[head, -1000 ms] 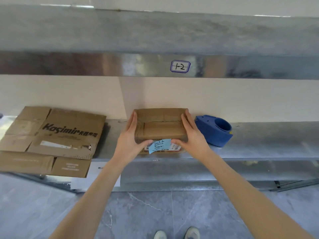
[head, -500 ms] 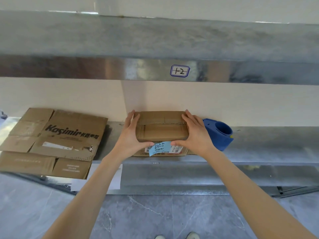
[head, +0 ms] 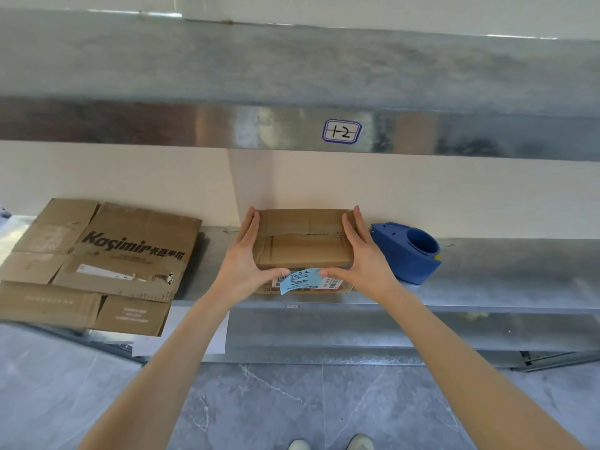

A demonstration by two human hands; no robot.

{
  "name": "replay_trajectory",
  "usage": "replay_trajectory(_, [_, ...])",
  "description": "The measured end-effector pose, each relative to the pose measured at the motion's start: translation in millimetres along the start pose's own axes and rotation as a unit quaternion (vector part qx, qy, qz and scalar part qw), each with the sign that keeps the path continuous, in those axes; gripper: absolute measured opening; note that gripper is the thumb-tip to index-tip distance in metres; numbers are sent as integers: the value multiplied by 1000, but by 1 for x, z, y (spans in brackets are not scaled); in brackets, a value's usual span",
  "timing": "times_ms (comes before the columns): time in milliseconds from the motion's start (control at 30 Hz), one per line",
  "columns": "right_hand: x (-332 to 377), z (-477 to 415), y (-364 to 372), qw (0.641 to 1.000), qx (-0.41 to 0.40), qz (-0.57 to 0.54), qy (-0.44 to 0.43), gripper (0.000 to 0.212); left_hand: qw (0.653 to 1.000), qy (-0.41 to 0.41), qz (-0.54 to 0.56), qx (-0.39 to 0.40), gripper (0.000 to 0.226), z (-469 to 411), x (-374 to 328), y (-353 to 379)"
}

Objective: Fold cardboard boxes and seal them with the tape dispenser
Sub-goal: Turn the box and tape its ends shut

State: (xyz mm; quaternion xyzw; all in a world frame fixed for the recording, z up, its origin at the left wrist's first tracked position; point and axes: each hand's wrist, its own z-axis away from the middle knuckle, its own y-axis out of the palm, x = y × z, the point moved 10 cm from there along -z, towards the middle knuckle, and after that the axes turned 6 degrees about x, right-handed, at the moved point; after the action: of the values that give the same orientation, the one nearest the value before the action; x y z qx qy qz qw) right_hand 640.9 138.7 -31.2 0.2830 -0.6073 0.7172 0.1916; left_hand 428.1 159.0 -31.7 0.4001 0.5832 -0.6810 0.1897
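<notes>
I see left hand and right hand gripping small box by its sides; flaps probably closed, tape dispenser just beside.

Cannot read small print on the flattened cardboard, clipped by the left edge. Cannot make out the label on the box, half hidden behind a blue note.
</notes>
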Motion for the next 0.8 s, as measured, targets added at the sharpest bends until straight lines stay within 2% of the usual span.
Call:
replay_trajectory(167, [-13,7,-1,997,-39,-73,-6,132,998,-3,47,-42,124,14,17,-11])
replay_trajectory(367, [-30,13,13,989,-54,-139,5,115,990,-46,115,-60,106,25,38,7])
replay_trajectory(667, [-36,18,17,984,-62,-165,19,119,985,-73,143,-57,102,29,55,15])
replay_trajectory(800, [-55,29,25,976,-76,-200,32,112,983,-102,141,-66,84,50,77,29])
